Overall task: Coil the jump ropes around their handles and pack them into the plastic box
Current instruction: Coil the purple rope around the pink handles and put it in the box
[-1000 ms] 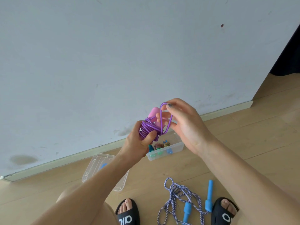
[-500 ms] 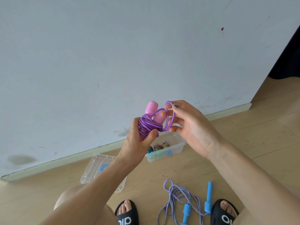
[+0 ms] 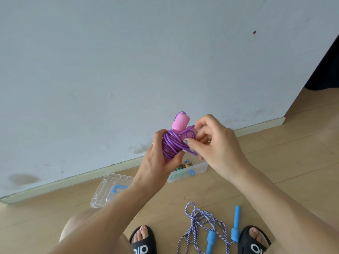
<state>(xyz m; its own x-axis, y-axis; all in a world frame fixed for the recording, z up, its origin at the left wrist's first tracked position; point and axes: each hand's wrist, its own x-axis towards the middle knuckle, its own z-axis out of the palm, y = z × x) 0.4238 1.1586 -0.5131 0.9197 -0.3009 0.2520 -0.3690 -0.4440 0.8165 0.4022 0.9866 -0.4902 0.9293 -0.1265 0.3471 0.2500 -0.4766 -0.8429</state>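
Two hands up: both are working one purple bundle in mid-air against the pale grey wall (image 3: 128,70).
Lid: clear plastic lid with a blue handle (image 3: 111,191) lies flat on the wooden floor (image 3: 275,162) at far left, its near corner hidden behind the left forearm.
Left hand: the left hand (image 3: 157,162) grips the purple plastic jump rope (image 3: 172,143), thumb across the front of the coils, fingers curled round the back and mostly out of sight.
Rope: it is wound in tight loops around the pink plastic handles (image 3: 180,123); one handle end sticks up clear of the coils, the second is half buried behind a loop, and one loop arcs behind the top handle.
Box: the clear plastic box (image 3: 190,171) sits on the floor near the skirting board, directly below the bundle; the left hand covers its left end, and the small coloured items inside are too small to identify.
Right hand: the right hand (image 3: 214,143) pinches a loose purple loop at the right side of the bundle, fingers curled; how the rope end runs under them cannot be told.
Second rope: blue-and-white braided jump rope with blue handles (image 3: 205,228) lies uncoiled on the floor between two black slide sandals (image 3: 143,242), cut off by the bottom edge.
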